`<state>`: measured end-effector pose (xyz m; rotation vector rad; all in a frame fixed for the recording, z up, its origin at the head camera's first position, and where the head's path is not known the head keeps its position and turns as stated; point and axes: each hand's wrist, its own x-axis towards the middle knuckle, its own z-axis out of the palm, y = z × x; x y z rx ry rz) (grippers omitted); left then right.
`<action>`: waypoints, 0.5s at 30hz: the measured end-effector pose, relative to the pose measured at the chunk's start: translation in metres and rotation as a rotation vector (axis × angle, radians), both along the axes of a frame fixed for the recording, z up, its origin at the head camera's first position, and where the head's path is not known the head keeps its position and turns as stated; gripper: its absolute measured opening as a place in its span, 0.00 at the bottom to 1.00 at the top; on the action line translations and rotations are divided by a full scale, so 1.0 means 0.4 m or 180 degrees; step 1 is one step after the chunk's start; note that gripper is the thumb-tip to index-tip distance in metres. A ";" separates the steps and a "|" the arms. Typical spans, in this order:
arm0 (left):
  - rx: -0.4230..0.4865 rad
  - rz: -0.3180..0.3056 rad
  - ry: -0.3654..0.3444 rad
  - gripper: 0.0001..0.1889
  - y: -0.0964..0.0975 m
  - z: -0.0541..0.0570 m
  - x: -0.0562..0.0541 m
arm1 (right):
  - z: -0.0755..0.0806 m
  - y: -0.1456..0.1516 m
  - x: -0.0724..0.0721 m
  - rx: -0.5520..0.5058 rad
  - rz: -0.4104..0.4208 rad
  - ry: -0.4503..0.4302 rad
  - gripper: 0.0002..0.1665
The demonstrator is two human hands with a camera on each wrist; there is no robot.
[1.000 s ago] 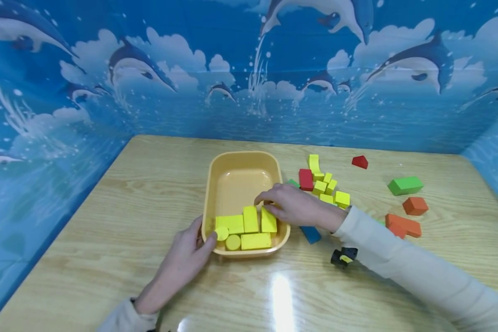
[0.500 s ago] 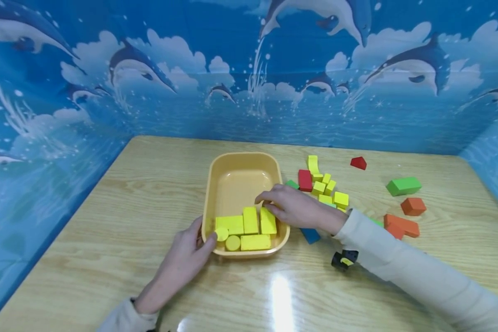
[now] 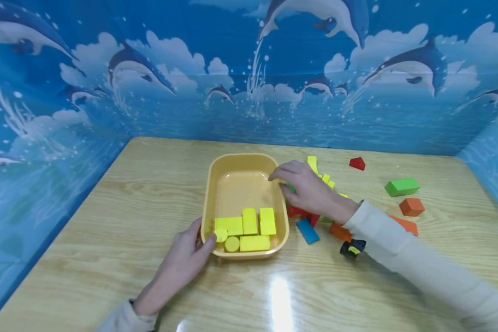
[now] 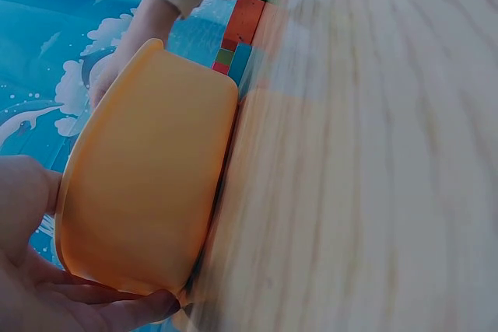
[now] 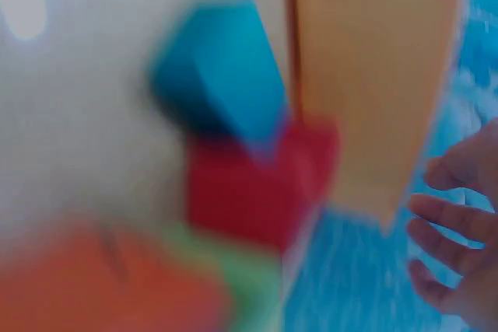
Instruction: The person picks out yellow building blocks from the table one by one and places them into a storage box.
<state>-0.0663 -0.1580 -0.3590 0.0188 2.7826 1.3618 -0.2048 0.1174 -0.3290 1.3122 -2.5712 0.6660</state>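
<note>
The person seems to be between two placements of yellow blocks [image 3: 250, 222] in the plastic tub [image 3: 240, 186]; the step in hand looks like withdrawing after one is set down, and the next move would call for reaching right of the tub for another. The left hand [image 3: 183, 257] steadies the tub at its near left corner, thumb over the rim and fingers against the outside. The right hand [image 3: 305, 186] hovers at the tub's right rim, its fingers loosely bent, thumb apart from them and nothing seen between. The yellow blocks lie grouped at the tub's near end, with two yellow cylinders [image 3: 232, 244] at its near left.

Half a second ago the right hand's fingertips are inside the tub, at the top of the rightmost yellow block [image 3: 267, 222]; now they are over the rim and that block shows uncovered. The blue plank [image 3: 307, 231], right of the tub, is more exposed, and a red block [image 5: 241, 196] appears beside it. The left hand and tub stay put. Loose yellow pieces [image 3: 311, 162], farther right of the tub, are now partly hidden by the right hand
</note>
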 end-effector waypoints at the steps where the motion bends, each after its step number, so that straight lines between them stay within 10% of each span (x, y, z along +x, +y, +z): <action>1: 0.0005 0.0000 0.0007 0.26 0.000 0.001 0.000 | 0.010 0.016 -0.019 0.0073 -0.0077 -0.0036 0.17; 9: -0.0060 -0.0008 0.0041 0.23 -0.004 0.000 0.004 | 0.057 0.134 -0.144 0.1199 -0.0793 -0.1091 0.30; 15: -0.0059 -0.0016 0.0058 0.24 -0.003 0.000 0.005 | 0.036 0.171 -0.178 0.1412 -0.0899 -0.1462 0.38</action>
